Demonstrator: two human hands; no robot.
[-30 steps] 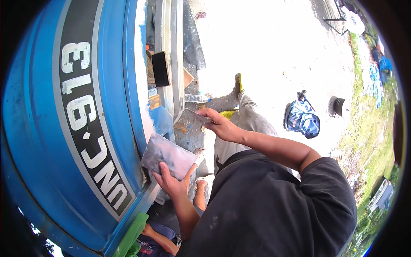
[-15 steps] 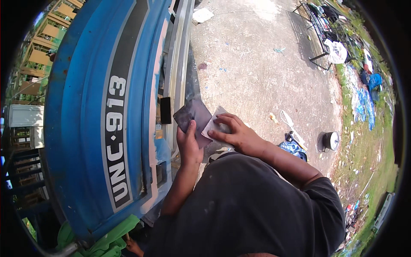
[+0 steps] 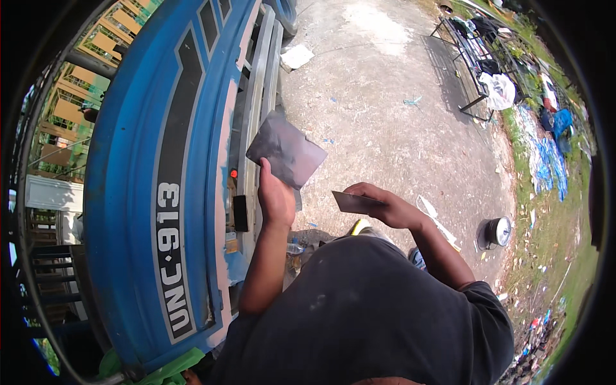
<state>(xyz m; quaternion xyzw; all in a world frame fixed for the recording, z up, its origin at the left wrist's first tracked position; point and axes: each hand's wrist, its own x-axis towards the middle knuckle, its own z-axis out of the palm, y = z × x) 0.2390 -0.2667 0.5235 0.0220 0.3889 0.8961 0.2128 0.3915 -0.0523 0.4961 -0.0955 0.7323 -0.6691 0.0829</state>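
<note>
A dark grey sheet of sandpaper [image 3: 295, 153] is gripped at its lower edge by my left hand [image 3: 277, 200], the thumb lying across its face. It is tilted up beside the blue vehicle panel [image 3: 128, 192], without touching the painted face. My right hand [image 3: 396, 209] pinches a smaller folded piece of sandpaper [image 3: 353, 203] between thumb and fingers, its dark face toward me. A gap separates the two pieces. Part of the right hand's grip is hidden behind the folded piece.
Along the panel runs a metal bumper [image 3: 258, 83]. A plastic bottle [image 3: 294, 248] lies low by my body. On the right stand a can [image 3: 498, 231] and a black metal frame [image 3: 471, 70] loaded with cloths and bags. Green cloth [image 3: 173, 367] hangs at lower left.
My hands have moved apart: the right has drawn the folded piece away from the sheet to the right, while the left has raised the sheet. The view has shifted along the panel.
</note>
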